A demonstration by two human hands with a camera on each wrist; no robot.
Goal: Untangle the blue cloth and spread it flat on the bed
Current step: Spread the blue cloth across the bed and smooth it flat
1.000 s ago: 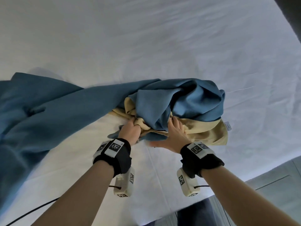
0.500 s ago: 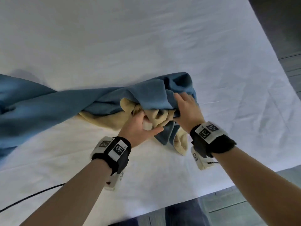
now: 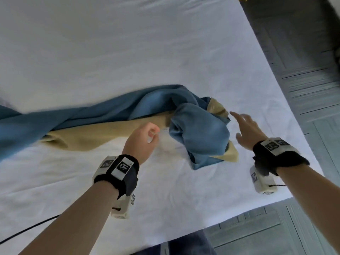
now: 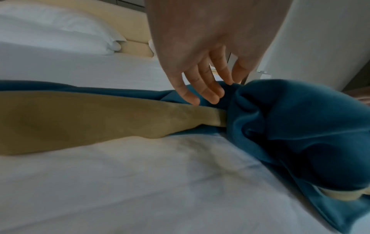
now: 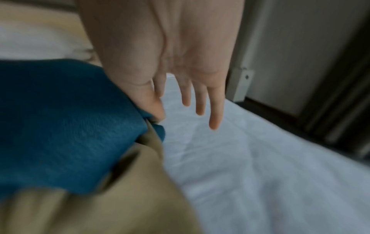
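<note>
Two hands empty: left hand [image 3: 142, 142] loosely curled just near the cloth [image 3: 198, 133], right hand [image 3: 246, 129] splayed at its right end. Cloth bunched mid-bed [image 3: 128, 52], trailing left, tan side showing.

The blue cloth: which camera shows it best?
The head view: the blue cloth shows as a long twisted band crossing the bed, bunched at one end. The left wrist view catches only that bunch and some tan underside; the right wrist view, one blurred fold.
</note>
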